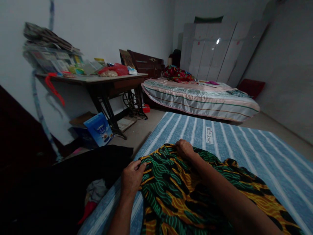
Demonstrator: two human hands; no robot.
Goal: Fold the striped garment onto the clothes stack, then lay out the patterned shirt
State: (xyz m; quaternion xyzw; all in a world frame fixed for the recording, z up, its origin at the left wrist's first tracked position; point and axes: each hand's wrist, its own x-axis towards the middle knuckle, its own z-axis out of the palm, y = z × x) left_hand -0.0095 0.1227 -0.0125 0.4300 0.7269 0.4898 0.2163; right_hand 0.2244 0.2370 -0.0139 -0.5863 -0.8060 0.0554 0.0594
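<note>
A garment [168, 182] with a green, yellow and black wavy pattern lies spread over a blue-and-white striped bed surface [227, 140]. At its far left corner, my left hand [133, 176] pinches the edge between thumb and fingers. My right hand [184, 150] reaches across the cloth and grips its far edge, a short way right of my left hand. Beyond that hand the garment bunches in loose folds towards the right. My right forearm covers part of the cloth.
Dark clothing [102, 166] lies at the left, beside a grey cloth [96, 191]. A sewing-machine table [83, 78] loaded with items stands by the left wall, with a blue box [99, 130] below. Farther back are another bed [195, 98] and a white wardrobe [207, 55].
</note>
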